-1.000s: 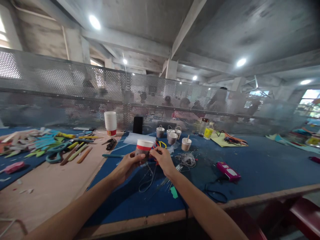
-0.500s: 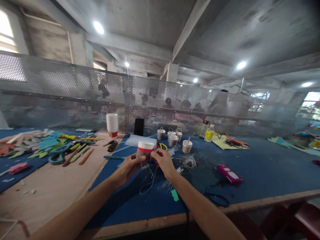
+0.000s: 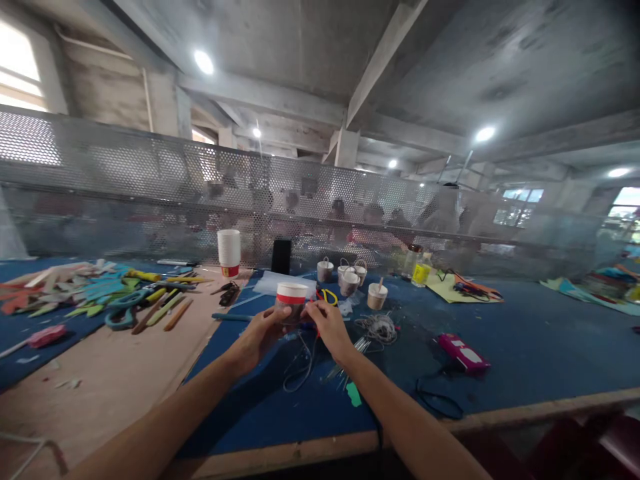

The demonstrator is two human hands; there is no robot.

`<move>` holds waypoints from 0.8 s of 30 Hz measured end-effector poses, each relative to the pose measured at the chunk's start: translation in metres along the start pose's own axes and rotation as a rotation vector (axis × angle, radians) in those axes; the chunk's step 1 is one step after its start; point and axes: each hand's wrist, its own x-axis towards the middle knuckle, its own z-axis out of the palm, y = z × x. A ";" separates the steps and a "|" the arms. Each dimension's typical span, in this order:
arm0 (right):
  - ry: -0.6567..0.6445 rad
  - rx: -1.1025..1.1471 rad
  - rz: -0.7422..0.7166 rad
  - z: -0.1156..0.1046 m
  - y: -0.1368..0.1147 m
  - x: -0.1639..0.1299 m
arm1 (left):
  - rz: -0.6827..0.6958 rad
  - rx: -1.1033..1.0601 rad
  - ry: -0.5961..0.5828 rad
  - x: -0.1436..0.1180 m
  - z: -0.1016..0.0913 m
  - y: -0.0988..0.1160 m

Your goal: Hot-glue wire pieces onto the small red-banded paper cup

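Note:
A paper cup (image 3: 292, 301) with a white rim, a red band and a dark lower part is gripped in my left hand (image 3: 263, 339), thumb across its front. My right hand (image 3: 327, 325) has its fingertips pinched together at the cup's right side; whatever they hold is too small to tell. Below the hands a thin grey cord (image 3: 301, 385) forms a loop, its upper end running toward my right fingers. Yellow-handled scissors (image 3: 329, 297) lie just behind my right hand. To its right is a tangled bundle of grey cord (image 3: 379, 328).
Several small cups with cord handles (image 3: 349, 283) stand behind, near a cup with a stick (image 3: 377, 296). Stacked paper cups (image 3: 229, 252) and a black phone (image 3: 281, 256) are by the perforated screen (image 3: 310, 200). A magenta box (image 3: 464, 353) lies right; large scissors (image 3: 121, 317) lie left.
The view has shifted slightly, so the table's things appear a little farther right and lower. My left hand still grips the cup, and my right fingers remain pinched at its side.

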 end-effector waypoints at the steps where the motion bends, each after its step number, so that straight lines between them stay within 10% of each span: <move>1: 0.000 -0.010 -0.007 0.000 0.001 0.000 | 0.000 -0.003 0.013 0.000 0.000 0.000; 18: -0.145 -0.457 -0.239 -0.002 0.000 -0.007 | -0.034 -0.150 0.116 0.004 -0.011 0.000; 24: -0.211 -0.773 -0.106 -0.025 -0.006 0.001 | -0.086 -0.231 0.183 0.002 -0.015 0.004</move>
